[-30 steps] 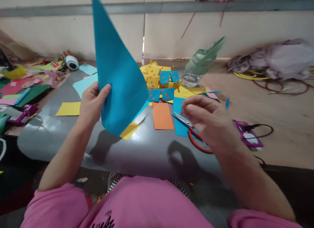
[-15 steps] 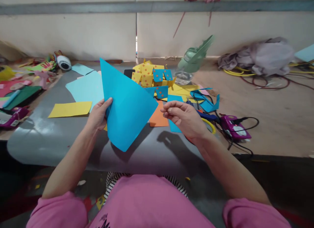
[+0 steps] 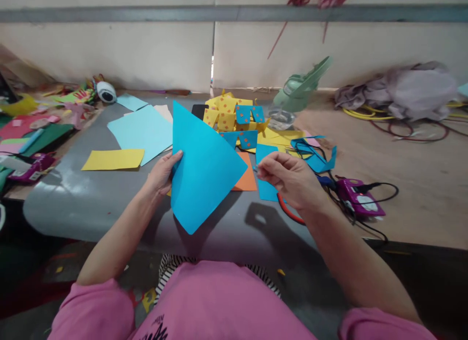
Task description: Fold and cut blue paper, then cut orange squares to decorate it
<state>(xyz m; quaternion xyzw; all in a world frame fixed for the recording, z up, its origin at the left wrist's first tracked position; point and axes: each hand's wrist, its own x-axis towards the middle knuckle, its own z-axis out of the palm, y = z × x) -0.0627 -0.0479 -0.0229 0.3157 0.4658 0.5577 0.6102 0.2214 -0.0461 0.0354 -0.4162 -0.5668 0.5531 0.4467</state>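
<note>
My left hand pinches the left edge of a curved sheet of bright blue paper, held up above the grey table covering. Its thumb lies on the front; the other fingers are behind the sheet. Just right of the sheet's pointed corner, my right hand is closed in a pinch. A tiny bluish bit shows at its fingertips, too small to name. Under and behind that hand lie a blue paper strip and an orange paper piece. A red-orange handle loop is partly hidden by the right wrist.
Yellow and blue spotted paper models stand at the back. Light blue sheets and a yellow strip lie left. Rightward are a purple box with cords, a green fan-like object and grey cloth.
The view has shifted slightly left, so most things appear further right. My right hand's fingers have drawn closer together. The left hand still holds the blue sheet.
</note>
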